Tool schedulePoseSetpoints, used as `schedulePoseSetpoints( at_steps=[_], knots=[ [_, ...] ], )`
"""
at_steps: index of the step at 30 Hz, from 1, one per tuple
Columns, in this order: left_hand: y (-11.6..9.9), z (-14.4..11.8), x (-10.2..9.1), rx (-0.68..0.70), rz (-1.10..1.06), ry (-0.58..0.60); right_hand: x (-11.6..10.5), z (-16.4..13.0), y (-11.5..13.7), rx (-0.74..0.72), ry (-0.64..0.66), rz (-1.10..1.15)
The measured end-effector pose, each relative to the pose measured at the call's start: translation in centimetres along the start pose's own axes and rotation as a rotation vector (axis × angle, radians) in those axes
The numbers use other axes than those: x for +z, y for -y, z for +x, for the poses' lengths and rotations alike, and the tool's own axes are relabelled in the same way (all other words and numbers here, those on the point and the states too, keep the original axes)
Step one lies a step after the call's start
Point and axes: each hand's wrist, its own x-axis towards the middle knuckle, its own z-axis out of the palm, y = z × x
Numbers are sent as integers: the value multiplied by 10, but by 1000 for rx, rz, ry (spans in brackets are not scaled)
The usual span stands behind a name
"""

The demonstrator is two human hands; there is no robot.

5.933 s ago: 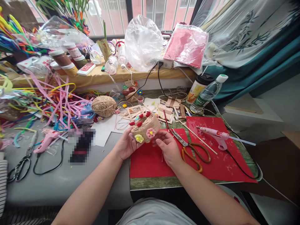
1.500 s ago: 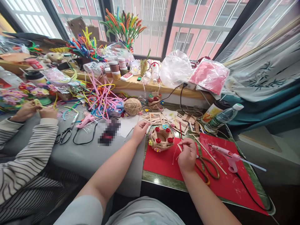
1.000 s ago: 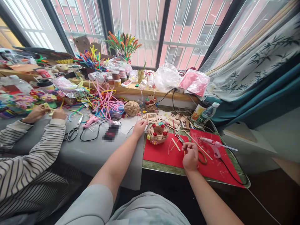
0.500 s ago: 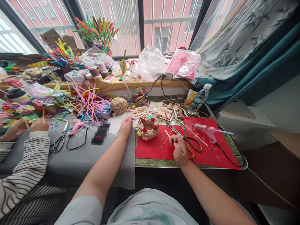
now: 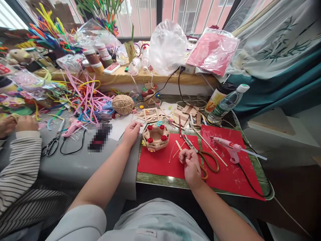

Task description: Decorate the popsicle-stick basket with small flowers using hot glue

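Note:
My left hand (image 5: 132,133) rests closed at the seam between the grey mat and the red paper, just left of a small twine-wrapped basket (image 5: 155,146) with red roses and little coloured flowers around its rim. Its fingertips are turned away, so anything within them is hidden. Over the red paper (image 5: 152,164), my right hand (image 5: 192,167) has its fingers curled in, and nothing shows between them. Beyond those fingers lies a flat wooden stick (image 5: 178,145). Scissors with brown handles (image 5: 211,161) lie beside that hand, partly covered by it.
A pink glue gun (image 5: 233,150) lies on red paper at the right, near a water bottle (image 5: 225,105). Behind the basket are wood scraps (image 5: 150,115) and a twine ball (image 5: 122,104). At the left, another person's striped sleeve (image 5: 23,160) reaches over the mat near black scissors (image 5: 51,145).
The camera has tilted down and come nearer, so the table appears larger. Both my hands keep nearly the same pose, and the basket stays in place.

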Motion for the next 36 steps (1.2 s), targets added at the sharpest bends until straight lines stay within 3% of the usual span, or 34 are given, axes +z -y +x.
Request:
schedulePoseSetpoints(
  at_steps=[4, 9, 12, 16, 18, 21, 25, 28, 31, 36],
  knots=[
    [-6, -5, 1, 35, -90, -68, 1, -2, 4, 16, 3, 7],
    [-31, -4, -9, 158, -207, -287, 2, -3, 8, 7, -23, 34],
    [-58, 12, -22, 222, -391, -393, 4, -5, 7, 0, -9, -11],
    [-71, 43, -43, 191, -536, -380, 11, -4, 5, -49, -55, -125],
    [-61, 53, -57, 229, -406, -506, 13, -2, 3, -79, -81, -191],
    [-39, 59, -84, 299, 34, -639, 15, -1, 0, -91, -97, -268],
    [-25, 63, -120, 256, 558, -549, 17, -2, -2, -75, -108, -339],
    [-18, 69, -132, 127, 838, -420, 19, -2, -2, -61, -115, -369],
    [-7, 74, -134, 48, 968, -293, 20, -2, -2, -68, -125, -381],
    [7, 77, -131, 37, 1094, -210, 15, -3, -2, -41, -68, -403]
  ],
)
